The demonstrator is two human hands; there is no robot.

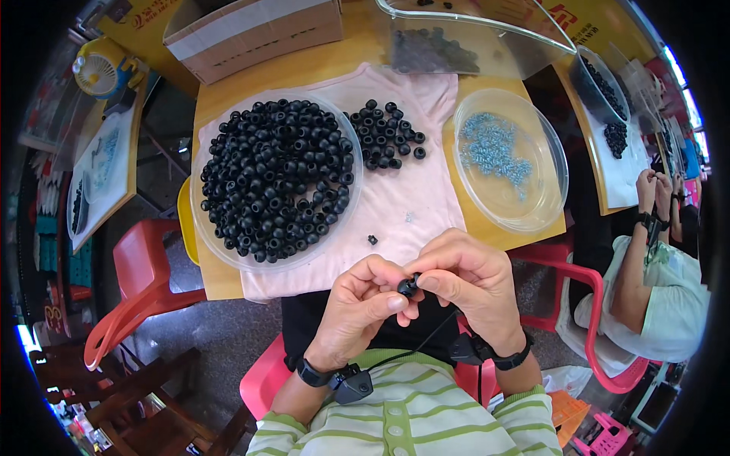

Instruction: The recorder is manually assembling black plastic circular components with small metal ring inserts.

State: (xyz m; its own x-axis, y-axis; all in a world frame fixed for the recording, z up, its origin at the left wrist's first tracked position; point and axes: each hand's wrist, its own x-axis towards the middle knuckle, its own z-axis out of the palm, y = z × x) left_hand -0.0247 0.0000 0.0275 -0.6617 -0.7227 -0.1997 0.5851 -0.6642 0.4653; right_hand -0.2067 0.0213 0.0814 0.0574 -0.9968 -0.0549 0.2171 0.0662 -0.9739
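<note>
My left hand (356,308) pinches a small black round plastic part (408,287) with a hole, between thumb and fingers, just past the table's near edge. Against the part's upper side, my right hand (475,285) presses its thumb and forefinger together; any smaller piece between them is hidden. One loose black piece (372,239) lies on the pink cloth (403,197) beyond my hands, close to a few tiny clear pieces (409,217). A wide clear tray (199,220) at the left holds a heap of black hollow parts (277,167).
More black parts (384,133) are scattered beside the heap. At the right, a round clear tray (532,216) holds tiny bluish clear pieces (494,148). A cardboard box (258,42) and clear bin (479,38) stand at the back. Another person (646,281) sits at the right.
</note>
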